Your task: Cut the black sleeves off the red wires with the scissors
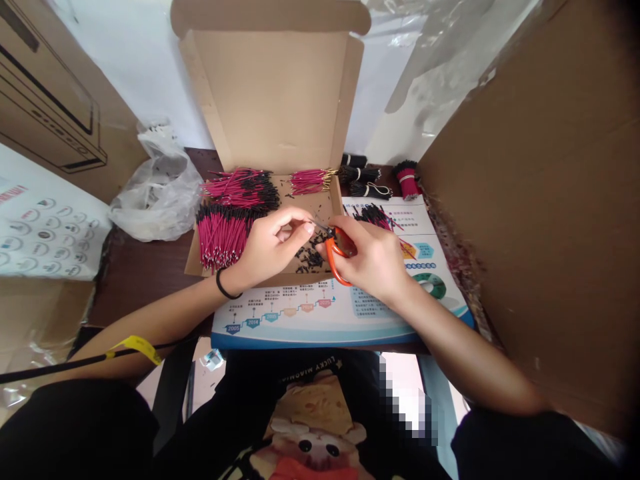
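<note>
My right hand (373, 257) grips a pair of scissors with orange handles (339, 267), its fingers through the loops and the blades pointing left. Close to the blade tips, my left hand (275, 243) is closed in a pinch between thumb and fingers; what it pinches is too small to make out. Both hands hover over an open cardboard box (286, 279). In the box lie piles of magenta wires with black ends (225, 237), a smaller bunch of magenta wires (309, 181), and many short black scraps (313, 259).
Bundled black wires (370, 190) and a banded magenta bundle (407, 180) lie right of the box. Loose wires (375, 217) rest on a printed sheet (300, 327). A clear plastic bag (155, 193) stands left. Large cardboard panels (540, 200) wall in both sides.
</note>
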`<action>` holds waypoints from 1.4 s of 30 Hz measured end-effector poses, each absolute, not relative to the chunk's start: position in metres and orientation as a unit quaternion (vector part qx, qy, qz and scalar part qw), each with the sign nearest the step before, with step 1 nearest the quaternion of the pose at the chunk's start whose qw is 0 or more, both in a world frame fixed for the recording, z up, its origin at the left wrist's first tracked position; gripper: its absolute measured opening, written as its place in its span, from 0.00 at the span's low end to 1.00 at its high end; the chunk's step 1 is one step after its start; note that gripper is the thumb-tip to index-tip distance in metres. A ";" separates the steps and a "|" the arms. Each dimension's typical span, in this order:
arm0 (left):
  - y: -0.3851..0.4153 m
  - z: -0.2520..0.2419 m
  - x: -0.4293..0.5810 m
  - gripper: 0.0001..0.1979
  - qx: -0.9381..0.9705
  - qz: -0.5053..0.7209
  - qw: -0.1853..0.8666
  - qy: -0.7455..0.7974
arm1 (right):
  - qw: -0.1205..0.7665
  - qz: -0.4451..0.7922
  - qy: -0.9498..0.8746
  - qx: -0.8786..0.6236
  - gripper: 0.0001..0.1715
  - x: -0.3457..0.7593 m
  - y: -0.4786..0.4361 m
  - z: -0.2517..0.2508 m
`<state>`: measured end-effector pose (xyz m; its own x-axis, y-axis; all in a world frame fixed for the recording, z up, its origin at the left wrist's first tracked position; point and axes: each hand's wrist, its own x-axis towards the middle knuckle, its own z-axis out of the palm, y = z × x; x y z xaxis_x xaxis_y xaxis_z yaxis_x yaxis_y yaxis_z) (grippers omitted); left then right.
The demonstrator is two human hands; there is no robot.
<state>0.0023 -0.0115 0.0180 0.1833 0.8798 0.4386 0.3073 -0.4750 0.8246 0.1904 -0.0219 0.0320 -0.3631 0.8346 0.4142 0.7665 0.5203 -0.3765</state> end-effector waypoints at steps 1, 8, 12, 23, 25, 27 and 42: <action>-0.012 0.018 0.002 0.09 0.711 0.482 0.296 0.417 | 0.278 0.053 -0.826 -0.488 0.20 0.190 -0.022 0.031; -0.011 0.016 0.001 0.11 0.718 0.476 0.283 0.421 | 0.254 0.023 -0.833 -0.491 0.21 0.190 -0.021 0.029; -0.011 0.015 0.001 0.11 0.729 0.469 0.253 0.430 | 0.264 0.016 -0.839 -0.476 0.20 0.190 -0.021 0.027; -0.013 0.016 0.001 0.12 0.734 0.470 0.225 0.435 | 0.290 -0.035 -0.849 -0.441 0.20 0.190 -0.021 0.021; -0.013 0.016 0.002 0.12 0.733 0.471 0.225 0.435 | 0.285 -0.051 -0.849 -0.442 0.20 0.189 -0.021 0.021; -0.014 0.015 0.002 0.11 0.734 0.472 0.223 0.434 | 0.279 -0.064 -0.849 -0.444 0.21 0.189 -0.020 0.021; -0.015 0.018 0.005 0.10 0.733 0.471 0.264 0.414 | 0.255 -0.093 -0.851 -0.450 0.21 0.194 -0.017 0.019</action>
<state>0.0046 -0.0154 0.0180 0.2142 0.8553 0.4717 0.3574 -0.5181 0.7771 0.1941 -0.0165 0.0195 -0.4656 0.7178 0.5177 0.8128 0.5782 -0.0708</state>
